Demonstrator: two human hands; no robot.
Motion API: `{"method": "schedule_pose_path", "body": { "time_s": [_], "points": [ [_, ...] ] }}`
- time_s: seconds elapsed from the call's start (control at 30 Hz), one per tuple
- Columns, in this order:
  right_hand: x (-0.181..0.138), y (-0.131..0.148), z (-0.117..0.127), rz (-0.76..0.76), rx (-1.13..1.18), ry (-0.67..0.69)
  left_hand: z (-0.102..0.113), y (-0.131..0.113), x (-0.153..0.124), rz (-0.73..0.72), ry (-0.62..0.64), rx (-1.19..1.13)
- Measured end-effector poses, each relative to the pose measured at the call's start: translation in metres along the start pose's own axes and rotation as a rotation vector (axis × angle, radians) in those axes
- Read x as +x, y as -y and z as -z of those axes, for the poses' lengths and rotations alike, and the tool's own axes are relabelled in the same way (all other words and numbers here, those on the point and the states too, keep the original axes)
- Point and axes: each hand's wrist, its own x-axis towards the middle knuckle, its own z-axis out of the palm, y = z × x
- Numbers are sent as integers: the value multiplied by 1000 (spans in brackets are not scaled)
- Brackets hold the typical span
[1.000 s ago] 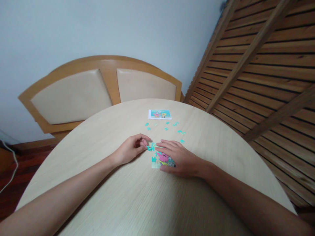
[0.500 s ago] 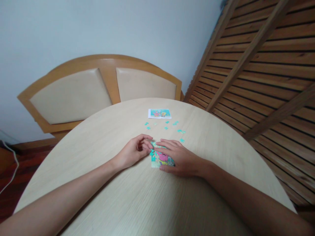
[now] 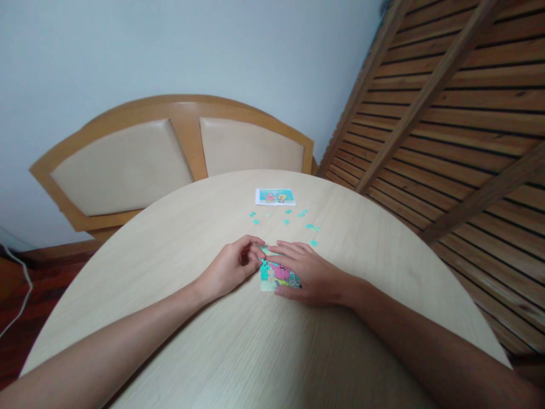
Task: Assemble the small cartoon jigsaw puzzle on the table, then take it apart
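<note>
A partly joined jigsaw puzzle point(image 3: 279, 275), with a pink figure on teal, lies flat on the table in front of me. My right hand point(image 3: 309, 271) rests over its right side with fingers stretched out and spread, covering part of the picture. At the puzzle's upper left edge, my left hand point(image 3: 237, 262) has its thumb and fingers curled together in a pinch. Whatever those fingertips hold, if anything, is too small to make out. Beyond the hands, several loose teal puzzle pieces point(image 3: 313, 227) are scattered on the tabletop.
A small picture sheet point(image 3: 276, 197) with a pink and a yellow cartoon figure lies past the loose pieces. The round wooden table point(image 3: 191, 346) reaches a padded wooden headboard-like backrest point(image 3: 183, 133). Wooden slats point(image 3: 447, 113) stand at the right, and a white cable point(image 3: 26, 275) hangs at the left.
My left hand has shifted slightly, its fingertips drawing closer together at the puzzle's upper left edge. My right hand stays spread on the puzzle; the loose pieces lie as before.
</note>
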Motion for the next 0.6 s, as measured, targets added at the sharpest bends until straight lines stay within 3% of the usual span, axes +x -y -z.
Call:
{"method": "schedule_pose_path", "body": {
  "time_s": [0.6],
  "points": [
    [0, 2, 2, 4, 16, -23, 4, 5, -3, 4, 31, 155]
  ]
}}
